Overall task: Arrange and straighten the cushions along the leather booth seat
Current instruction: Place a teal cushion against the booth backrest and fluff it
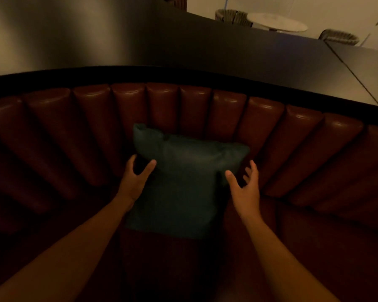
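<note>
Teal cushion between left hand, right hand, grip loose

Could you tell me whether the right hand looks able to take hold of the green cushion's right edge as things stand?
Probably yes. The right hand is open beside the green cushion, with nothing between them, and the backrest leaves room behind.

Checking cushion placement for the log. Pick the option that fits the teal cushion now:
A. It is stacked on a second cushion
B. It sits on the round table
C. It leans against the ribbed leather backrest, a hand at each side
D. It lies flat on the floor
C: the teal cushion stands against the ribbed backrest, with the left hand and right hand at its sides, fingers spread.
</note>
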The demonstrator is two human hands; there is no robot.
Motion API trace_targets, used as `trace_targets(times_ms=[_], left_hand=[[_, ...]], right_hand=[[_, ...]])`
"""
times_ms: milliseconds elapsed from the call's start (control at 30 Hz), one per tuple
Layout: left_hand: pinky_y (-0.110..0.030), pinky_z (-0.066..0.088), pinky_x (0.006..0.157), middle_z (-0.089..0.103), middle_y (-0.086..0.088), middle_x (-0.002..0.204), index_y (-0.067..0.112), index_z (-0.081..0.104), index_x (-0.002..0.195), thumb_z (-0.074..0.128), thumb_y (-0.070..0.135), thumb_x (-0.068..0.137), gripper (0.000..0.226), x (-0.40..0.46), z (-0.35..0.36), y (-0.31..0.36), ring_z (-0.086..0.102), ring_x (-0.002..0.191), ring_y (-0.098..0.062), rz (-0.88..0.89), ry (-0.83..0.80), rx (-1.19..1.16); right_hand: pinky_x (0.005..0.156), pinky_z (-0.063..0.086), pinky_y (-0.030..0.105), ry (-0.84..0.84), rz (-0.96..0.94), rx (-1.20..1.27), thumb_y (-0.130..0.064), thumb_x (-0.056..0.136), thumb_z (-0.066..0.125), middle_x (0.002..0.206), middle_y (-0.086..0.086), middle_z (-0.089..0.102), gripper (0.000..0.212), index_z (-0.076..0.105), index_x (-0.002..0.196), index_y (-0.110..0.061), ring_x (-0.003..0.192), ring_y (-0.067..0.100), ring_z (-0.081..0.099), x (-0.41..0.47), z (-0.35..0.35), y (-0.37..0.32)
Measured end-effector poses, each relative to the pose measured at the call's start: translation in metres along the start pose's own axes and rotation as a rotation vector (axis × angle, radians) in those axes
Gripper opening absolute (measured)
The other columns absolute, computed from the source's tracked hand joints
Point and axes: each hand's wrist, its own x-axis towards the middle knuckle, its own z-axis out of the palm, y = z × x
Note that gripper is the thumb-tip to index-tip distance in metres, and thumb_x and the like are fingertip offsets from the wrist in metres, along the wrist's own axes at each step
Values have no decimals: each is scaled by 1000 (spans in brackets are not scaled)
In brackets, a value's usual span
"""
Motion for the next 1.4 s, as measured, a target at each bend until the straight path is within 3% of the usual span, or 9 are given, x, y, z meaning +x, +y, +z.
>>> trace_targets(times_ms=[67,233,400,500,700,900,1100,1300,1400], left_hand=[[-40,37,116,37,-5,162,23,25,160,76,66,76,107,5,-2,1,41,144,-24,9,13,32],[-43,35,119,32,-6,164,25,17,162,76,58,81,106,31,-8,6,37,147,-26,4,36,63],[-46,45,112,52,3,151,35,37,155,80,81,56,117,58,-9,3,53,135,-22,-64,-28,30],[-43,52,105,67,5,132,28,58,141,87,80,41,116,66,-5,-2,64,121,-16,-105,-70,-60],[-33,52,99,66,4,130,21,55,142,87,41,77,75,57,2,2,64,117,-14,42,107,-147],[-32,51,102,61,11,134,31,46,143,83,45,77,77,54,-10,15,61,122,-8,194,118,-197],[-40,46,113,57,6,145,27,45,150,84,64,66,100,47,-4,-7,57,129,-11,108,69,-120],[-41,47,112,56,8,146,31,44,150,84,68,64,101,50,-3,-4,56,131,-12,144,124,-100],[-36,45,110,53,4,149,26,40,152,82,54,74,94,50,-4,-9,53,133,-16,157,132,-78]], right_hand=[[118,37,42,8,48,-10,-41,86,79,160,6,35,92,26,160,-25,142,20,40,5,2,5],[120,35,46,-13,118,-64,-74,64,77,162,8,33,122,23,160,-23,147,23,36,18,11,25],[110,46,36,-66,143,128,-47,81,81,146,0,55,87,37,153,-25,125,12,58,36,30,32],[105,50,34,-69,163,233,-42,84,80,137,-5,62,74,44,148,-30,116,7,63,35,45,32],[101,53,35,43,58,316,-34,87,79,120,-13,71,42,61,125,-35,108,1,67,22,54,20],[100,52,29,105,-82,319,-27,85,83,127,-9,69,56,58,135,-24,115,4,66,31,62,0],[106,51,44,74,-34,222,-47,76,83,126,-8,70,69,57,136,-25,116,8,66,34,56,16],[105,52,43,64,-50,195,-37,83,83,122,-12,70,50,60,127,-34,114,5,66,39,51,20],[107,51,41,57,-48,204,-36,83,83,125,-13,69,54,58,131,-33,115,3,65,39,54,22]])
